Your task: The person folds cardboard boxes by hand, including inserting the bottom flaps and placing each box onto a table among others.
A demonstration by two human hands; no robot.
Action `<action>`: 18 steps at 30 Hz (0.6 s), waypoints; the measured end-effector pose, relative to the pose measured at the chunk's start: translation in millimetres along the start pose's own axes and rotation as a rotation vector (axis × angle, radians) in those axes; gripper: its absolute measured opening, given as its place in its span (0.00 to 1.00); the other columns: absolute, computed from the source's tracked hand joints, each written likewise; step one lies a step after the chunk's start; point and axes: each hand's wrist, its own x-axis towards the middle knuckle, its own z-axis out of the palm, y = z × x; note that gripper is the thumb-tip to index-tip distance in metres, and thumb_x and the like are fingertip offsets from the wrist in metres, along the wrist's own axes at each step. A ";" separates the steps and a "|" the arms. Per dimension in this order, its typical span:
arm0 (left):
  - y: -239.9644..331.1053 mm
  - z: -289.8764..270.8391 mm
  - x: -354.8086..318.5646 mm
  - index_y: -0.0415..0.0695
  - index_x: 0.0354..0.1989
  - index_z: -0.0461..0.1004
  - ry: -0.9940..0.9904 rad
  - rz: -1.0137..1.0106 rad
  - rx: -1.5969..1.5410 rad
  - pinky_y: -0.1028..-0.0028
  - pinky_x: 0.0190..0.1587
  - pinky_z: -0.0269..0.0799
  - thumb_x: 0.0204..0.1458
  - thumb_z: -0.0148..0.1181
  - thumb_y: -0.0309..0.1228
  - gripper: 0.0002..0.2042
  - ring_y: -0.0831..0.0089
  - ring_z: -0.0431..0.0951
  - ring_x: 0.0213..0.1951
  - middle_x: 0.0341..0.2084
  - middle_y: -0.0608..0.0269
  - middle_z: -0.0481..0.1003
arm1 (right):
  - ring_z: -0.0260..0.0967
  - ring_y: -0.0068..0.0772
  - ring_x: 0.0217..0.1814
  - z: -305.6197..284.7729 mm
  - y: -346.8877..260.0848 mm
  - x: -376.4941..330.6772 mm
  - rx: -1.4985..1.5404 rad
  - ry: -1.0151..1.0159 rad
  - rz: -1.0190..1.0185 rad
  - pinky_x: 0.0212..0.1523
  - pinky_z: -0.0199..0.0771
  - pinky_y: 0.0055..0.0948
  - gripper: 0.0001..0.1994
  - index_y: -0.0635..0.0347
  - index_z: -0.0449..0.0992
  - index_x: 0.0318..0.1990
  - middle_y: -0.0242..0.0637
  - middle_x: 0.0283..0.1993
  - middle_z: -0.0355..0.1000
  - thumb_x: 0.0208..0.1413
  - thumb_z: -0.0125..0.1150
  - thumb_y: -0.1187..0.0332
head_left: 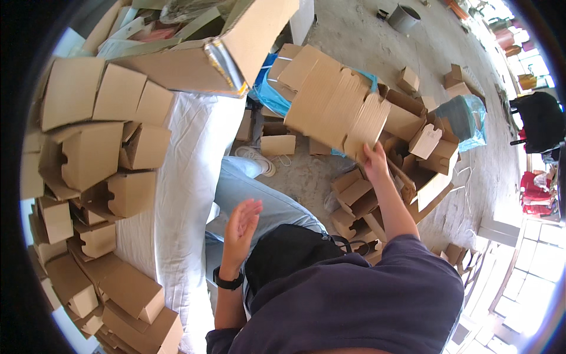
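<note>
My right hand (374, 162) reaches out to the right and grips the near corner of a stack of flattened cardboard boxes (336, 103). The thumb rests on the top, and the other fingers are partly hidden at the edge. Blue plastic (270, 91) shows around the far and left side of the stack. My left hand (243, 227) is raised over my leg, its fingers stretched and holding nothing. A dark band circles the left wrist.
Folded open cardboard boxes (88, 156) are piled on a white-covered table (188, 159) at the left. A large carton (247, 47) stands at its far end. More boxes (421, 144) lie on the floor to the right. A grey bucket (404, 19) stands far off.
</note>
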 end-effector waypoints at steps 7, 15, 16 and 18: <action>-3.8 -2.7 2.9 0.36 0.57 0.67 0.026 -0.162 0.137 0.73 0.61 0.65 0.62 0.52 0.22 0.15 0.70 0.73 0.56 0.54 0.54 0.74 | 0.70 0.38 0.58 40.4 23.2 180.8 0.097 0.247 -0.007 0.55 0.73 0.43 0.21 0.58 0.67 0.57 0.38 0.57 0.70 0.57 0.64 0.72; -15.9 -10.6 3.5 0.37 0.59 0.66 0.107 -0.187 0.148 0.68 0.59 0.67 0.64 0.50 0.26 0.16 0.68 0.73 0.56 0.55 0.54 0.73 | 0.51 0.41 0.73 83.7 41.5 189.3 -1.727 0.263 -0.752 0.70 0.52 0.51 0.29 0.45 0.61 0.66 0.40 0.71 0.55 0.57 0.59 0.56; -17.3 -9.9 4.5 0.37 0.59 0.66 0.097 -0.188 0.144 0.68 0.59 0.67 0.64 0.50 0.26 0.16 0.67 0.73 0.56 0.55 0.54 0.72 | 0.49 0.40 0.74 81.7 44.2 192.3 -1.760 0.183 -0.624 0.71 0.49 0.51 0.28 0.43 0.61 0.66 0.39 0.71 0.54 0.59 0.56 0.54; -14.5 -4.5 8.5 0.37 0.58 0.67 0.068 -0.184 0.135 0.70 0.60 0.65 0.63 0.51 0.24 0.15 0.68 0.73 0.56 0.55 0.55 0.73 | 0.45 0.37 0.76 77.5 46.0 197.3 -1.802 0.027 -0.370 0.73 0.44 0.49 0.26 0.40 0.62 0.66 0.37 0.72 0.53 0.61 0.51 0.50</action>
